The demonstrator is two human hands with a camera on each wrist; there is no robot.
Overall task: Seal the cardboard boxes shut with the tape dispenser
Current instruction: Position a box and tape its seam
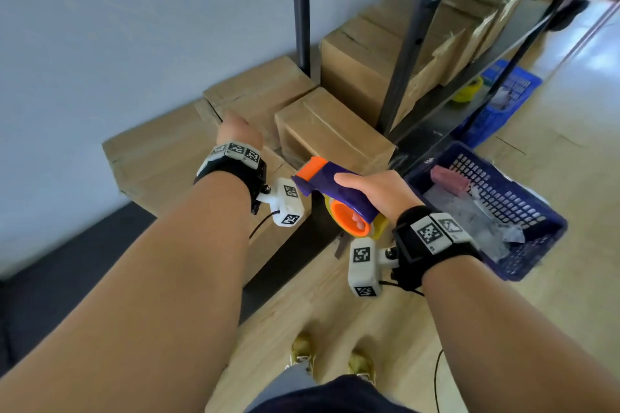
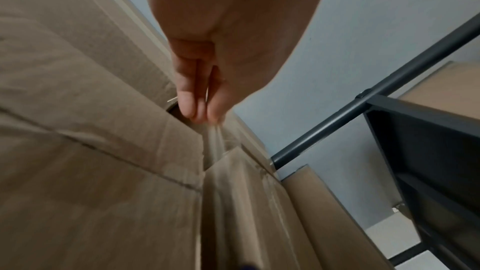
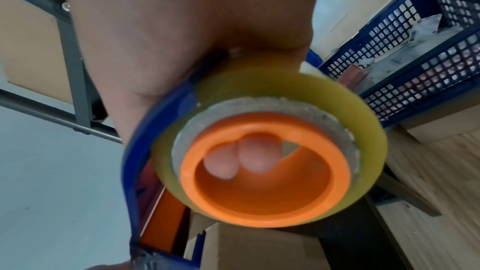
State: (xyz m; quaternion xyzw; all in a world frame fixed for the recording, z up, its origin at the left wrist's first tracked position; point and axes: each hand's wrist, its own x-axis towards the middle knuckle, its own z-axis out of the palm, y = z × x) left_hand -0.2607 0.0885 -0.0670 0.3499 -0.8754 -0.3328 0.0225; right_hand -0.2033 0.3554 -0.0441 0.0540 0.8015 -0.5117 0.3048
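Note:
Several brown cardboard boxes stand on the floor by the wall: a large box (image 1: 161, 157) (image 2: 78, 151), and a smaller box (image 1: 332, 134) with clear tape on its top. My left hand (image 1: 239, 132) (image 2: 200, 110) reaches over the gap between them, thumb against straight fingers, pinching what looks like the end of a clear tape strip (image 2: 217, 141). My right hand (image 1: 379, 191) grips the blue and orange tape dispenser (image 1: 339, 191) (image 3: 135, 171) just in front of the boxes. Two of its fingers (image 3: 244, 157) show through the orange core of the yellowish tape roll (image 3: 358, 122).
A dark metal rack (image 1: 412, 43) rises behind the boxes with more cardboard boxes (image 1: 362, 64) on its low shelf. A blue plastic basket (image 1: 526, 255) with packets sits on the floor at my right, another blue basket (image 1: 503, 100) farther back. A grey wall runs along the left.

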